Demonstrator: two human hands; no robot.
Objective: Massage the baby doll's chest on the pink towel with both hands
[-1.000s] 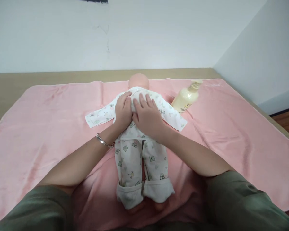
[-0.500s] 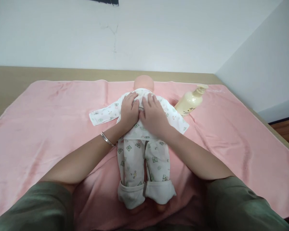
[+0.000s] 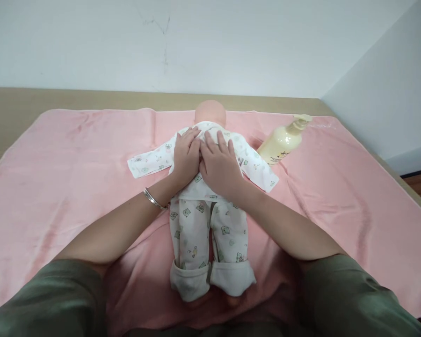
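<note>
A baby doll [image 3: 210,112] lies with its head away from me, face not visible. It wears a white printed top [image 3: 203,189] and matching trousers [image 3: 194,229] with turned-up cuffs. My left hand [image 3: 186,157] rests flat on the left part of the doll's upper back, fingers stretched forward. Beside it, my right hand [image 3: 221,164] lies flat on the right part, its fingers slightly spread. The two hands touch or nearly touch at the thumbs, and neither grips anything. A silver bangle [image 3: 154,199] circles my left wrist.
Under the doll a pink blanket [image 3: 73,187] is spread over a light wooden surface [image 3: 14,103]. A cream pump bottle [image 3: 282,142] leans or lies on the blanket beyond the doll's right sleeve. White walls [image 3: 231,47] stand behind and to the right.
My right hand has shifted slightly left and settled onto the doll's back, close against my left hand. The view has tilted down a little.
</note>
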